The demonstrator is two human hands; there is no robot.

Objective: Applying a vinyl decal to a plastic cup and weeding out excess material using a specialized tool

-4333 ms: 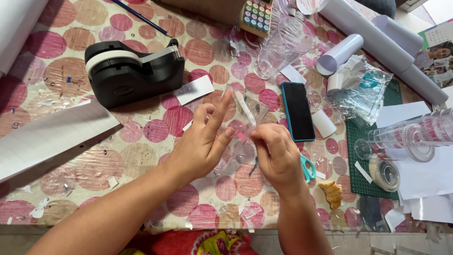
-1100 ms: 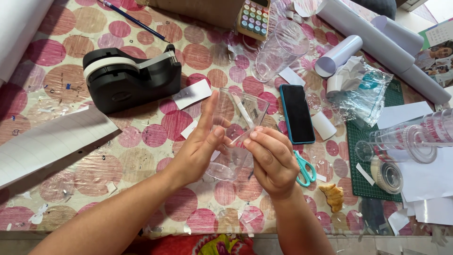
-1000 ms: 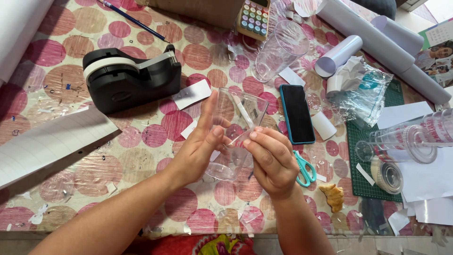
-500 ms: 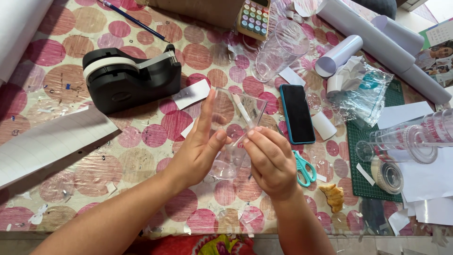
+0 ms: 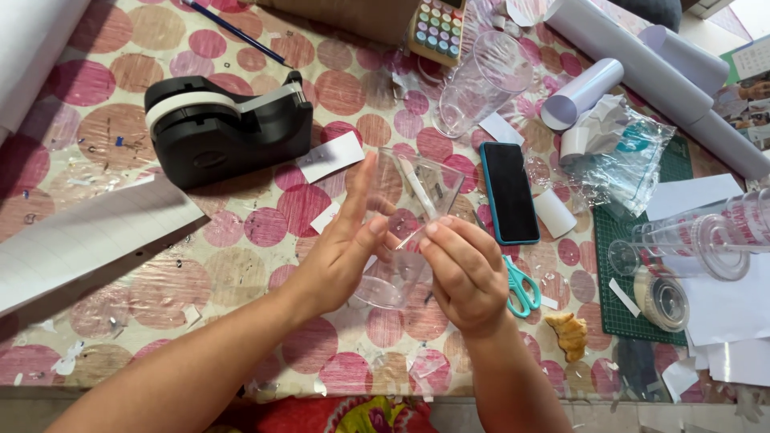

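Since the earlier frame I see both hands slightly higher over the clear plastic cup (image 5: pixel 405 232), otherwise unchanged. Left hand (image 5: pixel 341 248) braces the cup with open, extended fingers; right hand (image 5: pixel 461 269) pinches its wall near the rim. Risk, in my judgement: the thin cup buckles or slips under uneven pressure. The black tape dispenser (image 5: pixel 224 128) stands upper left; a crumpled clear bag (image 5: pixel 626 156) lies right; a white label slip (image 5: pixel 330 156) lies between.
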